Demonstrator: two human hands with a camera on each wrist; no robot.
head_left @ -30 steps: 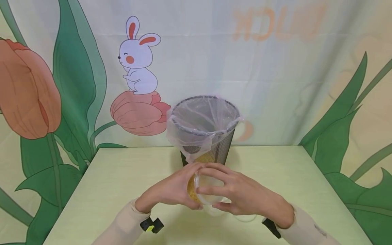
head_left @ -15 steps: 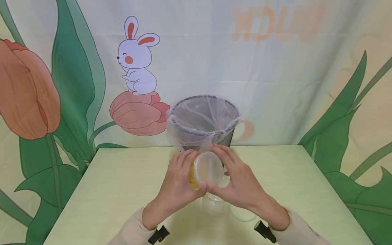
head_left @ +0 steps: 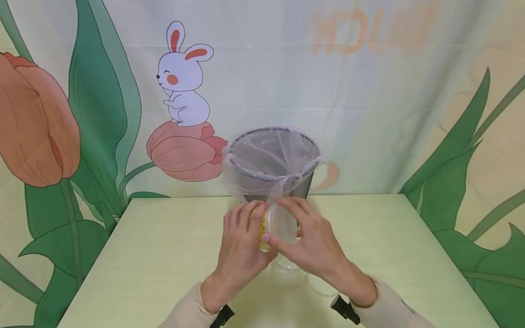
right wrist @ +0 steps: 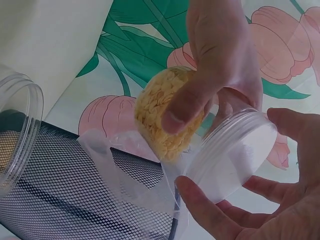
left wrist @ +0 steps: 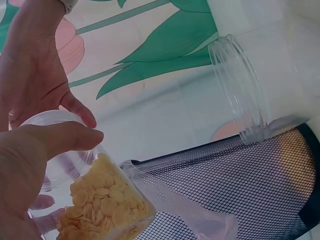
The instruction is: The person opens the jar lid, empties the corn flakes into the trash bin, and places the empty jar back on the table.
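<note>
My left hand (head_left: pixel 244 248) grips a clear plastic jar (left wrist: pixel 107 197) partly filled with yellow flakes, its thumb and fingers round the sides. The jar lies tilted on its side in the air, its lidded end toward the right. My right hand (head_left: pixel 321 246) holds the translucent screw lid (right wrist: pixel 240 152) by its rim with spread, curved fingers. The lid sits at the jar's mouth; whether it is loosened cannot be told. Below the hands, an open clear jar (head_left: pixel 287 275) stands on the table, partly hidden by the right hand.
A black mesh wastebasket (head_left: pixel 301 189) lined with a thin pinkish bag (head_left: pixel 246 180) stands right behind the hands. A clear round lid (head_left: pixel 324 288) lies on the pale green table (head_left: pixel 172 255), beside the open jar. A printed curtain (head_left: pixel 262 68) hangs behind.
Since a second ago both hands have shifted round the jar and lid, raising them slightly. In the last half second the lid has turned to face further right.
</note>
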